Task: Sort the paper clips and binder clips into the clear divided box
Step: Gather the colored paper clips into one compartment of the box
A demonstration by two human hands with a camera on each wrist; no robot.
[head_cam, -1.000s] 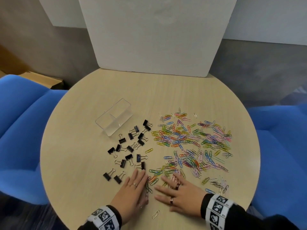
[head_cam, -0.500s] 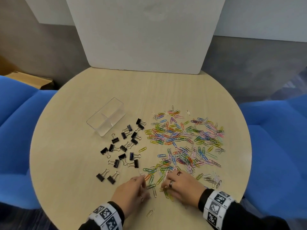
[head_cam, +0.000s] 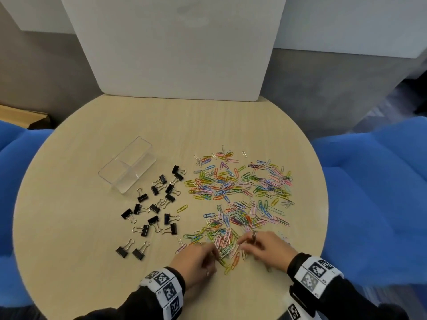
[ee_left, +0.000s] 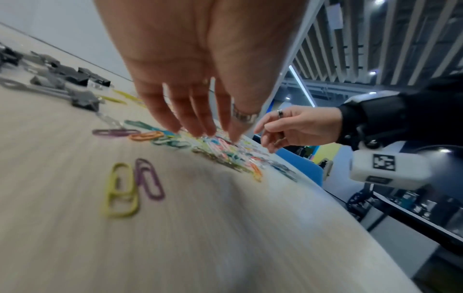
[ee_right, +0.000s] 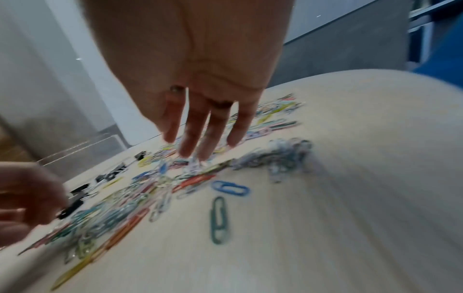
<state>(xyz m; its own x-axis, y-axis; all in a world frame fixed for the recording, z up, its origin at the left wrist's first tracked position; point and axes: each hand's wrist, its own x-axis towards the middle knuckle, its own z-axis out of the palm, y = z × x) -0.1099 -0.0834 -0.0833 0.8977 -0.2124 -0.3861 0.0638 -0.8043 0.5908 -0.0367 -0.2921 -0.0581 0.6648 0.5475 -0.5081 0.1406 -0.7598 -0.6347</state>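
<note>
paper clips (head_cam: 240, 192), coloured, spread loose over the right half of the round bench (head_cam: 69, 215); a denser heap lies at the near edge between your hands. your left hand (head_cam: 196, 257) rests at the heap's left side, fingers (ee_left: 198, 121) extended downward, tips touching the clips, nothing gripped. your right hand (head_cam: 265, 248) sits at the heap's right side, fingers (ee_right: 198, 134) likewise straight and slightly spread, tips on the clips. binder clips (head_cam: 157, 204), black, scattered left of the paper clips, apart from both hands. clear divided box (head_cam: 127, 167), two compartments, stands beyond the binder clips at the left, nothing visible inside. white board (head_cam: 173, 47) upright at the bench's far edge.
</note>
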